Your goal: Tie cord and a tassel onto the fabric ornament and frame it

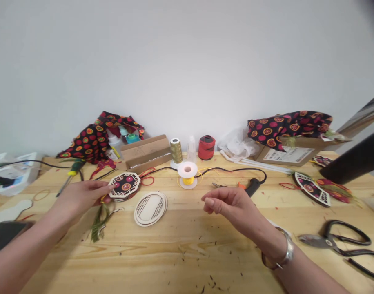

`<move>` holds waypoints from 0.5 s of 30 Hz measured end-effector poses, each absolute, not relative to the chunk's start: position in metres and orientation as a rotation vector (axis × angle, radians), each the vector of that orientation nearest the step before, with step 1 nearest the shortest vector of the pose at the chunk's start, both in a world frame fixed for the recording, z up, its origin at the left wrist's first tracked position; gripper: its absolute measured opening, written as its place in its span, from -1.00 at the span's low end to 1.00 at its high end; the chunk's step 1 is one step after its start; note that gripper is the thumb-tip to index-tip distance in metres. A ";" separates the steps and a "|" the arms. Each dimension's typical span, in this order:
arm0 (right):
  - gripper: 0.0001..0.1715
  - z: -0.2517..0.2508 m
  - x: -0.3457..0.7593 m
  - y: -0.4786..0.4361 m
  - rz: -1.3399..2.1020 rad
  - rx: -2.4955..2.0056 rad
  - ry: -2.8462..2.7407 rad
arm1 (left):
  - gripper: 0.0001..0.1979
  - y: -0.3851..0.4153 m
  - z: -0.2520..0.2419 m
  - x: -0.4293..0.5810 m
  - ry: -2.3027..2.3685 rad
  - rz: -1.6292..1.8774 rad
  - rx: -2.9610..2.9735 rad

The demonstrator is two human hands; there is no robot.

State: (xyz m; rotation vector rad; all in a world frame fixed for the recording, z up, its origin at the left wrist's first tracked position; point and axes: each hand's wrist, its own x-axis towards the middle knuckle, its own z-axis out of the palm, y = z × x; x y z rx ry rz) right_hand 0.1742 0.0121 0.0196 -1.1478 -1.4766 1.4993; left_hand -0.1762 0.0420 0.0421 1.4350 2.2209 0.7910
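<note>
My left hand [85,196] pinches the left edge of an octagonal wooden ornament [125,185] with dark patterned fabric inside its cut-out frame. A green tassel [99,222] hangs from the ornament by a yellow cord and lies on the table under the hand. To the right of it lie round, pale wooden cut-out discs [150,208], one on top of another. Over the table my right hand [228,206] is loosely closed, thumb against curled fingers, and nothing shows in it. A white spool of yellow cord [188,179] stands between the hands, nearer the right one.
Scissors [330,243] and a fan-shaped ornament [311,188] lie at right. Behind my right hand is a glue gun [251,187] with a black cable. Gold thread [176,151], red cord [206,148] and cardboard boxes [147,154] line the wall. A screwdriver [71,173] lies at left.
</note>
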 end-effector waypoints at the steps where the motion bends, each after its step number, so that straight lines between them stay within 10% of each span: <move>1: -0.75 0.020 0.174 0.012 1.499 -1.149 -1.479 | -0.61 0.042 0.044 -0.175 2.254 0.660 1.469; 11: -0.75 0.017 0.173 0.011 1.487 -1.110 -1.528 | -0.40 0.038 0.063 -0.153 2.515 -0.185 1.999; 15: -0.75 0.014 0.170 0.008 1.440 -1.150 -1.641 | -0.45 0.012 0.065 -0.132 2.677 0.161 2.303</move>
